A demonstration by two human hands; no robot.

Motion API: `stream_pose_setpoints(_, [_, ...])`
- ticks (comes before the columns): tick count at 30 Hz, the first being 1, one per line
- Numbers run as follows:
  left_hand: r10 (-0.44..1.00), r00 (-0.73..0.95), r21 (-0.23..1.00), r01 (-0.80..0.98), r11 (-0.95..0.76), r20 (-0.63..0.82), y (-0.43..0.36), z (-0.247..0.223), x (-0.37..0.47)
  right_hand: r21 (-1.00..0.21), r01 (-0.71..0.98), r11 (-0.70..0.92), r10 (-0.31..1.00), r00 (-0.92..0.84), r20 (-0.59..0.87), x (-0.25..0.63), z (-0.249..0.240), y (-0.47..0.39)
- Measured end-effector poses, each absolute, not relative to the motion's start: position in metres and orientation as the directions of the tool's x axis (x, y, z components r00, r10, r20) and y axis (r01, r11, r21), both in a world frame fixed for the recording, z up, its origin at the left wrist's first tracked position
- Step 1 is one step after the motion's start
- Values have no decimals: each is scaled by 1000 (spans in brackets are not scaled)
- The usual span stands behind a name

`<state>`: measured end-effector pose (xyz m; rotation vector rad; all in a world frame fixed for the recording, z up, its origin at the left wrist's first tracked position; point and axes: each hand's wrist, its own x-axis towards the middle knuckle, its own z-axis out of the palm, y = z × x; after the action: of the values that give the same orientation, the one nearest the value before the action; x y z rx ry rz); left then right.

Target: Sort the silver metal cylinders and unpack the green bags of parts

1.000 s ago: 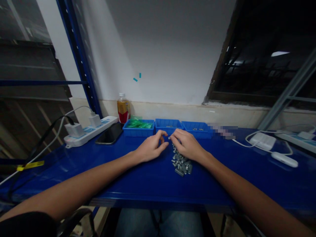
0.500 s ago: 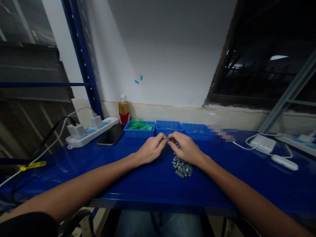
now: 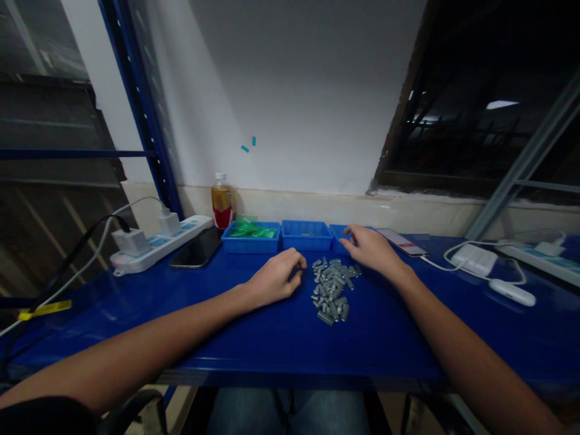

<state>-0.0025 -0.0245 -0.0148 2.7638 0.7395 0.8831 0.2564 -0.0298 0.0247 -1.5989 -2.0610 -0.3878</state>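
My left hand [image 3: 277, 279] rests on the blue table just left of a loose pile of small grey metal cylinders [image 3: 333, 284]. Its fingers are curled, with a gap between thumb and forefinger, and I see nothing held. My right hand [image 3: 370, 249] reaches over the right blue bin [image 3: 338, 243], partly covering it. Thumb and forefinger stand apart there, with no piece visible between them. A middle blue bin [image 3: 307, 243] holds a few small metal bits. Green plastic pieces [image 3: 251, 231] fill the left blue bin [image 3: 251, 244].
Behind the left bin stands a drink bottle [image 3: 222, 202]. A dark phone [image 3: 196, 249] and a white power strip [image 3: 136, 260] lie at left. At right are a cabled phone [image 3: 402, 243], a white adapter [image 3: 475, 260] and a white oblong device [image 3: 512, 292]. The wall [image 3: 308, 133] bounds the table's back.
My hands have separated after meeting at a small metal piece. The right hand has moved right to the right bin, uncovering the pile; the left hand's fingers have loosened. The view has shifted slightly.
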Motion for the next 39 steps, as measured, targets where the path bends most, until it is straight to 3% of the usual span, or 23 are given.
stream_pose_setpoints(4, [513, 650, 249, 458, -853, 561, -17, -19, -4, -126, 841, 526, 809, -449, 380, 229, 21, -40])
stream_pose_setpoints(12, [555, 683, 243, 504, -829, 475, -19, -19, -3, -123, 772, 624, 775, -590, 228, 215, 6, -38])
stream_pose_setpoints(24, [411, 834, 141, 386, -912, 369, -38, -11, -1, -86, 821, 565, 807, -528, 265, 206, 1, -36])
stream_pose_setpoints(31, [527, 746, 302, 435, -848, 407, -25, -16, -1, -132, 839, 527, 824, -468, 319, 202, -8, -32])
stream_pose_setpoints(34, [585, 706, 360, 466, -808, 399, -19, -18, -2, -246, 795, 554, 809, -444, 386, 196, -8, -32])
stream_pose_setpoints(39, [619, 642, 364, 501, -786, 453, -20, -17, -2, -626, 565, 538, 841, -304, 448, 187, -1, -37])
